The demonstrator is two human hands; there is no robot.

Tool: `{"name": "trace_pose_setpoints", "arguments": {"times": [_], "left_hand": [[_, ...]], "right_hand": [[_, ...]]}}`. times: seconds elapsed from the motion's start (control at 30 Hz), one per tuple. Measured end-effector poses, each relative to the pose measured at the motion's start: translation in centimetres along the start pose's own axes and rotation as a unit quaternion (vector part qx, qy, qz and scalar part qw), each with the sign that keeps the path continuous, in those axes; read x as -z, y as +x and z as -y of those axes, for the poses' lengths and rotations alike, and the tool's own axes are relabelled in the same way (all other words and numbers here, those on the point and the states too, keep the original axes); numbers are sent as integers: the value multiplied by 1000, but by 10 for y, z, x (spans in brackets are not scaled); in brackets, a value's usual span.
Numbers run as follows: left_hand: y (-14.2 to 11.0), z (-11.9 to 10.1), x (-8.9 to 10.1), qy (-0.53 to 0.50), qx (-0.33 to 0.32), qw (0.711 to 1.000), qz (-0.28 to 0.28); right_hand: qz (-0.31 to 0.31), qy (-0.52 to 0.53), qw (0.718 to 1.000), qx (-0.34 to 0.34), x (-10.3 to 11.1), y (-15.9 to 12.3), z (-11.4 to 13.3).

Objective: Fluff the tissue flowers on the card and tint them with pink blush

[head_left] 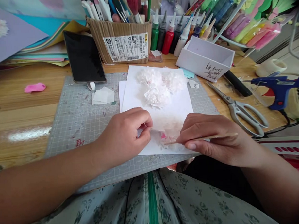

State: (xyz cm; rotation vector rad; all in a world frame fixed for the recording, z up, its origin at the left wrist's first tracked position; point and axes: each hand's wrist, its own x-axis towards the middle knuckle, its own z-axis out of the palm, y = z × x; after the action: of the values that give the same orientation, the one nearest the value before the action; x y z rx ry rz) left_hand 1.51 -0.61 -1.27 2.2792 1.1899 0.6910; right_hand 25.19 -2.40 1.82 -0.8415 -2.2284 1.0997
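Three frilly white flowers (156, 94) rest on smooth paper (131, 104); the right hand (209, 139) holds a slim wooden stick (220, 136); the left hand (128, 134) pinches narrowly, on what I cannot tell; one sheer, pale ruffle (173, 127) shows between both hands.

The wooden tabletop (17, 110) is looking glossy, throwing back a white glare. The grey cutting mat (83, 117) is appearing matt and scuffed, while the white paper (132, 94) is staying smooth and dull. The white blooms (157, 95) are showing rough, ruffled, papery edges; a pale scrap (173, 126) is looking sheer, tissue-like. The slim stick (219, 136) is resembling bare wood. The carton (95, 35) is presenting matt cardboard (its label (126, 47) is looking smoother). The scissors (232, 106) are gleaming like metal, the glue gun (277, 91) resembling smooth blue plastic.
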Motion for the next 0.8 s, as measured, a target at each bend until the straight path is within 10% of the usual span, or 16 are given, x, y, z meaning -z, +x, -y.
{"name": "trace_pose_setpoints", "arguments": {"times": [0.2,0.53,0.8], "left_hand": [[2,2,0,-12,26,1000,13],[1,3,-2,-26,4,999,25],[0,-2,-3,-47,16,999,17]], "right_hand": [[-62,-46,997,24,-9,5,2],[108,54,993,-6,-6,-1,23],[-76,-71,994,12,-12,-2,9]]}}
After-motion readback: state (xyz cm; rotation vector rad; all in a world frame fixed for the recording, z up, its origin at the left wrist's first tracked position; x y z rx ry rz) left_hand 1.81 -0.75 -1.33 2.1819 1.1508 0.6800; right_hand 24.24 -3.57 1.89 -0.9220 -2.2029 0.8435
